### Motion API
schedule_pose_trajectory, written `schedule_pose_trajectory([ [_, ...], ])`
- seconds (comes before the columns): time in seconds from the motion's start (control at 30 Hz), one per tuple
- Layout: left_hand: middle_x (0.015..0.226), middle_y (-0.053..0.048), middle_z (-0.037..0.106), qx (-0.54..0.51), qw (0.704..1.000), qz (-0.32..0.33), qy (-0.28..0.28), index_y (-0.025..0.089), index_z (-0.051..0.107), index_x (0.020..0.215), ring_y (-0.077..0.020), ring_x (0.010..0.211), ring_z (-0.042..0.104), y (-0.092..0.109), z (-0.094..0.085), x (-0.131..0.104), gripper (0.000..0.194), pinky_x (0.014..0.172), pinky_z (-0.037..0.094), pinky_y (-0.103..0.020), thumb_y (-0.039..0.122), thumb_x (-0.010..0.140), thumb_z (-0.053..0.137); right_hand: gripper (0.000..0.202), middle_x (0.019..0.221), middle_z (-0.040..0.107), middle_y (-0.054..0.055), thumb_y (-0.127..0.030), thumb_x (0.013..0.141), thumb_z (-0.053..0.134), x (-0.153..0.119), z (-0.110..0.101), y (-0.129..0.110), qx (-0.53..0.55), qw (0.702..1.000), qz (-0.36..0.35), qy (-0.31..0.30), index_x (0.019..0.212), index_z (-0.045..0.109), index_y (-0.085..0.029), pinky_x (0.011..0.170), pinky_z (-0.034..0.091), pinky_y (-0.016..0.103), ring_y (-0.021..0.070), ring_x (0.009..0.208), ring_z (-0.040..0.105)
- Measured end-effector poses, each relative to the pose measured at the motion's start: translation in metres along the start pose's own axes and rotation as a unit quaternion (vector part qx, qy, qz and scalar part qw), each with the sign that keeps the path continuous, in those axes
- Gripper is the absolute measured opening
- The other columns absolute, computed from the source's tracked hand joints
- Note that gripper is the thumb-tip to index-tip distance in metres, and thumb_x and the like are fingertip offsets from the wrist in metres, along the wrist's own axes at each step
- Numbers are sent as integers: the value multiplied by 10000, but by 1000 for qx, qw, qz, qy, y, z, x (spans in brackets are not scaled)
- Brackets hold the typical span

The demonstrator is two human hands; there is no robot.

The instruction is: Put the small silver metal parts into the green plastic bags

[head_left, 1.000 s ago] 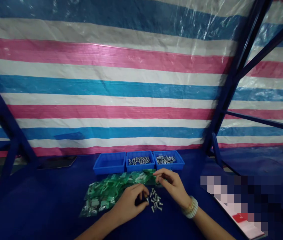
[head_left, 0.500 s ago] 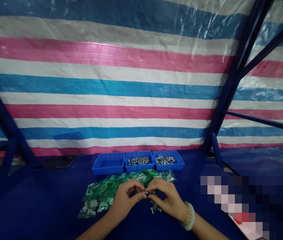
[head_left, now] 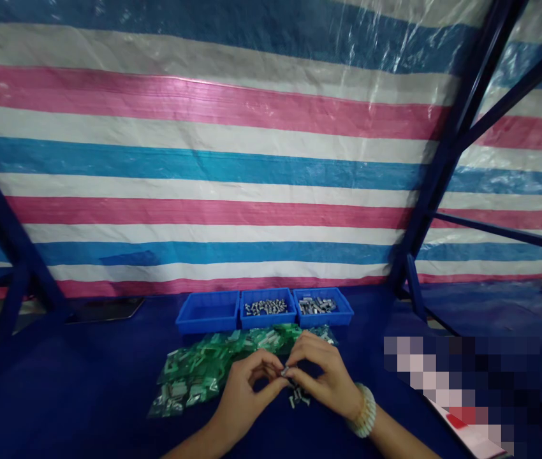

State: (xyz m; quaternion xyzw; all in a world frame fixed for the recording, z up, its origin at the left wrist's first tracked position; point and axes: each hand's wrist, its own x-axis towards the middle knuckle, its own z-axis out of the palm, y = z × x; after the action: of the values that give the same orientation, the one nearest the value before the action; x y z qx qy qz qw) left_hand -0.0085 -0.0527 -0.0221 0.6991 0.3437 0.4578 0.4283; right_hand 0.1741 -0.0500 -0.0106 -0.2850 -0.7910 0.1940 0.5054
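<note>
A small silvery metal piece is pinched between the fingertips of both hands, low in the middle of the head view. My left hand comes in from the left, thumb and fingers closed on the piece. From the other side my right hand, with a pale beaded bracelet on its wrist, grips the same piece with thumb and forefinger. Fingertips cover most of it, so its exact shape cannot be made out. Several loose metal screws lie on the blue table just below the right hand.
Behind the hands lie clear bags of green and silvery parts. Beyond are a bare blue bin, a bin of screws and a bin of short metal pieces. A dark flat device rests far left; blue posts flank the table.
Both hands have shifted slightly to the right and drawn closer together at the fingertips. The metal piece is now tilted more upright between them.
</note>
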Motion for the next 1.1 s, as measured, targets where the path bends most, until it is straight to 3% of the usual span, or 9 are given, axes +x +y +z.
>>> schedule_pose_trajectory([
  [0.17,687,2,629,65,996,50,26,175,629,783,-135,613,605,1,0,-1,53,603,506,-231,127,762,633,131,716,626,36,-262,883,610,-1,1,1,1,1000,22,-18,781,647,-189,689,439,312,180,710,568],
  [0.37,747,-16,604,164,974,144,67,186,660,834,-154,685,605,8,-4,-1,99,633,499,-255,108,800,609,150,807,618,38,-138,873,522,-1,1,0,78,991,62,-90,898,657,-197,723,465,303,169,759,568],
  [0.53,892,-36,593,190,960,193,77,204,663,943,-146,745,621,4,-8,-1,192,677,522,-260,72,823,591,469,938,601,30,-46,732,561,-6,7,7,228,955,113,-152,1146,622,-258,649,496,255,141,761,570],
  [0.67,908,-41,627,224,941,241,79,208,659,968,-172,857,622,7,-17,14,206,763,514,-295,65,840,586,499,994,621,46,-44,728,561,-5,6,10,239,958,129,-88,1178,617,-252,743,500,298,166,870,583],
  [0.8,915,-43,633,279,914,286,74,218,669,1015,-185,881,606,9,-36,54,235,785,503,-329,81,856,564,323,936,650,51,-109,788,581,-1,0,13,220,963,154,-29,1078,672,-219,742,490,295,180,868,594],
  [0.93,978,-47,625,340,899,270,50,234,629,1138,-197,925,600,0,-53,93,336,821,505,-359,78,856,534,195,852,673,44,-173,805,603,1,-4,19,182,968,174,12,975,697,-198,694,481,283,178,786,614],
  [1.0,1069,-57,614,360,900,244,42,241,564,1232,-215,1002,584,-4,-57,98,427,873,493,-390,70,841,541,158,824,679,44,-197,810,604,1,-5,22,164,969,181,27,935,701,-190,684,478,282,181,771,620],
  [1.1,1114,-60,612,373,904,210,5,244,529,1256,-229,1044,566,-5,-54,82,461,915,470,-422,67,830,543,142,798,679,44,-221,821,593,2,-5,23,149,970,186,47,904,700,-182,674,482,285,184,753,628],
])
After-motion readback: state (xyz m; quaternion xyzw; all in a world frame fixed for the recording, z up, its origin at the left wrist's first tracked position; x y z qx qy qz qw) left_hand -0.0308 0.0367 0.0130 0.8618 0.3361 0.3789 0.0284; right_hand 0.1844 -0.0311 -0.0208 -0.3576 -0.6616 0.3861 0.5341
